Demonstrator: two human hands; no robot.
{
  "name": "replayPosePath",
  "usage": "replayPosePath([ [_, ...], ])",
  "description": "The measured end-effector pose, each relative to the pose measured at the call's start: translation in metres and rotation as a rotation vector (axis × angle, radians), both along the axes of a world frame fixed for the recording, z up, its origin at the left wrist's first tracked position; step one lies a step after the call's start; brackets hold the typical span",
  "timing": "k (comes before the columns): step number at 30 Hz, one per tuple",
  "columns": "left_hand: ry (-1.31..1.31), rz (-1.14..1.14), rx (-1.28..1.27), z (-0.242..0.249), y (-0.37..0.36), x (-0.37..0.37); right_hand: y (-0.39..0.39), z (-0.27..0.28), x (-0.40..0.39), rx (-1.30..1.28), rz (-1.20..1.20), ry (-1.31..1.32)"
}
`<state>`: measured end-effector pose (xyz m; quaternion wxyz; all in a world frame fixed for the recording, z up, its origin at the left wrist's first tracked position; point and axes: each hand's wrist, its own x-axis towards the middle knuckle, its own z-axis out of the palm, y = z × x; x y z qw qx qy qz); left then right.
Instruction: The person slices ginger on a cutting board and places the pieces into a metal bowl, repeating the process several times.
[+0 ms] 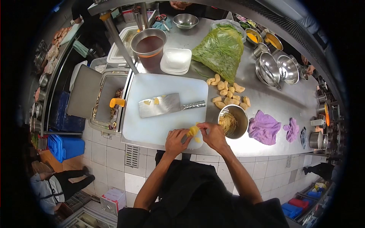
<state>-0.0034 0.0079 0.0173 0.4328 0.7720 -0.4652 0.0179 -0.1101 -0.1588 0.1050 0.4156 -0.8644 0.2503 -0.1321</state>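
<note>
Near the front edge of the white cutting board [167, 85], yellow slices that look like ginger [193, 131] lie between my two hands. My left hand [176, 143] rests on the board with its fingers bent, thumb and forefinger against the slices. From the other side, my right hand [214, 136] pinches at the same slices. A cleaver [161, 106] lies flat behind my hands, handle to the right, bits of yellow slice on its blade. Right of the board stands a metal pot [243, 125] with pale shreds [228, 122] in it. Behind the pot are several peeled ginger pieces [228, 101].
A bag of green leaves [222, 49], stacked white trays [175, 60] and a tub of dark liquid [149, 43] stand behind. Purple cloths [265, 127] and metal bowls [268, 68] are to the right. Left of the table is an open waste bin [110, 97]; an overhead rail crosses above.
</note>
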Motion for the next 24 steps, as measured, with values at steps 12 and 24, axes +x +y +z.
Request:
replayPosePath([
  [12, -0.007, 0.000, -0.007, 0.000, 0.001, 0.000, -0.004, -0.024, 0.030, -0.053, 0.055, 0.170],
  [24, -0.012, -0.010, 0.033, -0.003, 0.001, 0.000, 0.003, -0.039, 0.010, -0.104, 0.000, 0.148],
])
